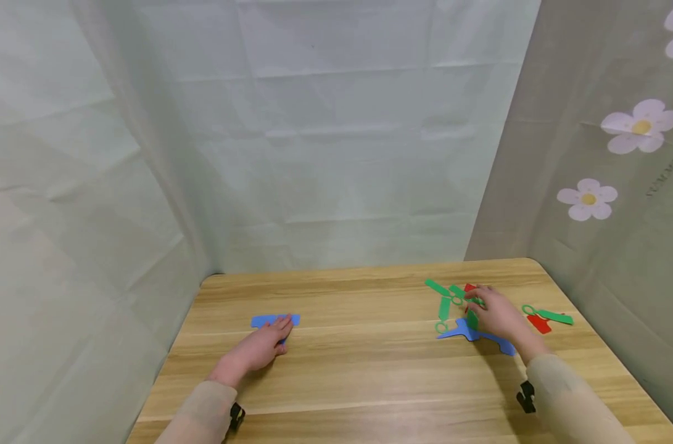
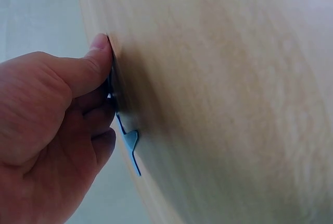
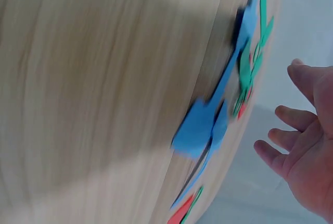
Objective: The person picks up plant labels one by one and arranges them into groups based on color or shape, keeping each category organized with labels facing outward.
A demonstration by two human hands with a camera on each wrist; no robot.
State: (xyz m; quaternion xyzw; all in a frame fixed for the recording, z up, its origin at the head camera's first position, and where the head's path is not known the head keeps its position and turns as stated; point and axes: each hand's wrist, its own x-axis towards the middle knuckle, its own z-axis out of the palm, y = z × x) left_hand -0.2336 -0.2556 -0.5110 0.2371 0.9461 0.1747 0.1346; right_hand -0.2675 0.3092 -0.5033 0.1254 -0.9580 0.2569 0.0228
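Note:
A blue T-shaped plant tag (image 1: 261, 320) lies on the left part of the wooden table. My left hand (image 1: 266, 342) rests over it, fingers stretched across its upper bar and hiding much of the rest. In the left wrist view, the thumb (image 2: 101, 52) touches one end of the tag (image 2: 131, 139). My right hand (image 1: 497, 312) hovers over a scattered group on the right, holding nothing, its fingers spread and slightly bent in the right wrist view. Beneath it are blue T-shaped tags (image 3: 197, 127), green ring-ended tags (image 1: 444, 308) and red tags (image 3: 180, 211).
Farther right, another green ring-ended tag (image 1: 555, 317) overlaps a red tag (image 1: 540, 325). Pale cloth (image 1: 342, 154) hangs behind the table (image 1: 364, 370) and along both sides, with printed flowers (image 1: 588, 199) on the right.

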